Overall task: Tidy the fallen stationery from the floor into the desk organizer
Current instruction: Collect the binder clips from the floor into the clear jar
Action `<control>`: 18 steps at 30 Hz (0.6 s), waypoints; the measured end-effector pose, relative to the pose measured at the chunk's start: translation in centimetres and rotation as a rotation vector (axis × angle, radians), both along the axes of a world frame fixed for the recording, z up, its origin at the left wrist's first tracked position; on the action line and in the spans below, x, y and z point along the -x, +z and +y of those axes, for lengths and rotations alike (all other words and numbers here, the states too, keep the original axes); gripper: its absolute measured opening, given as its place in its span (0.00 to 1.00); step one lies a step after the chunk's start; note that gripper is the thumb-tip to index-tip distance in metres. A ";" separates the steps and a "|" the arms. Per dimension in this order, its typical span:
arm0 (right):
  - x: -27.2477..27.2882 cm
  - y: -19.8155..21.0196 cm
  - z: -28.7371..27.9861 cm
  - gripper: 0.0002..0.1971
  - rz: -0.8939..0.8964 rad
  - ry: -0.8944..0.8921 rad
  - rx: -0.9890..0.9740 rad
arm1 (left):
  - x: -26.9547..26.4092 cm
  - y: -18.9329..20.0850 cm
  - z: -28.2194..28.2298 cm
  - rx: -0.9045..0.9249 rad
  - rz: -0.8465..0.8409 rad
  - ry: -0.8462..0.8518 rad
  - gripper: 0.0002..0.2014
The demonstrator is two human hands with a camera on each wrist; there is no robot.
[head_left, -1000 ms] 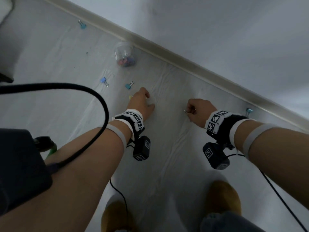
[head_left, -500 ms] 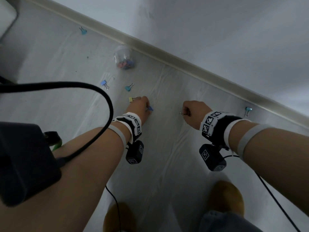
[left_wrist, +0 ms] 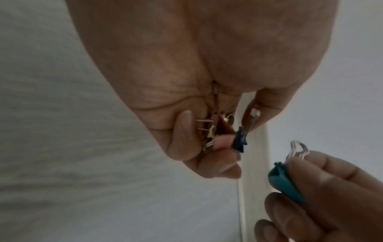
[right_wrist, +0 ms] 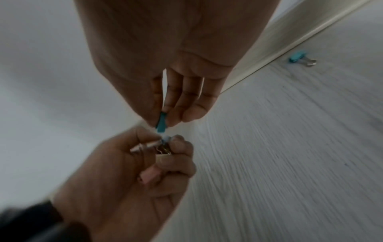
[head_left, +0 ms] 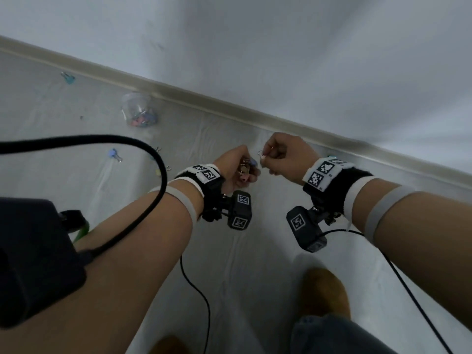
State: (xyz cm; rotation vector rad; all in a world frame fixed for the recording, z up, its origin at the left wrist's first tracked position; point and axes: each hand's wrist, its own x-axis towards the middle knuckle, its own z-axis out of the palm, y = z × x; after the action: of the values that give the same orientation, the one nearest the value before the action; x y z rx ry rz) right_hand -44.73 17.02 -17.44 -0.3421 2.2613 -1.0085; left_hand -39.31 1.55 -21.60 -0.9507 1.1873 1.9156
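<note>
The teal binder clip (left_wrist: 287, 183) sits pinched between the thumb and fingertips of the right hand (head_left: 286, 157), its wire handles sticking up above the fingers, at centre frame in the head view. Just beside it, the left hand (head_left: 236, 167) is curled into a cupped grip around a small bunch of collected clips (left_wrist: 219, 132) — a dark blue one, a pink one and some bare wire handles show between the fingers.

The step in hand looks like passing the teal clip into that left-hand bunch. To do it well, the left fingers should loosen only enough to admit the clip, palm kept upward so nothing slips out, and the right grip should let go only once the clip rests inside.

More clips lie on the floor (head_left: 229, 264): a blue one (head_left: 115, 155) at middle left, a teal one (head_left: 67, 78) at upper left, another teal one (right_wrist: 301, 58) by the skirting board. A clear tub (head_left: 139, 114) holding clips stands near the wall — whether it is the organizer I cannot tell.
</note>
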 end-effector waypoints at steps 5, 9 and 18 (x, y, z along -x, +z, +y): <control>1.4 2.2 3.6 0.06 -0.076 -0.173 0.089 | 2.6 0.7 3.8 -0.143 0.105 0.052 0.14; 1.6 1.2 7.4 0.11 -0.203 -0.504 0.133 | 3.6 0.2 6.5 -0.170 0.085 -0.010 0.16; 1.7 -5.5 14.3 0.31 0.076 -0.139 -0.645 | 3.3 -1.7 6.8 -0.137 -0.020 -0.035 0.13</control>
State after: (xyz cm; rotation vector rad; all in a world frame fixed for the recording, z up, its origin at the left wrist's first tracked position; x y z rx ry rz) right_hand -46.38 31.36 -22.89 0.0569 2.5545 -0.2866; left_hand -42.62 8.37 -23.35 -0.8684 1.0398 1.9283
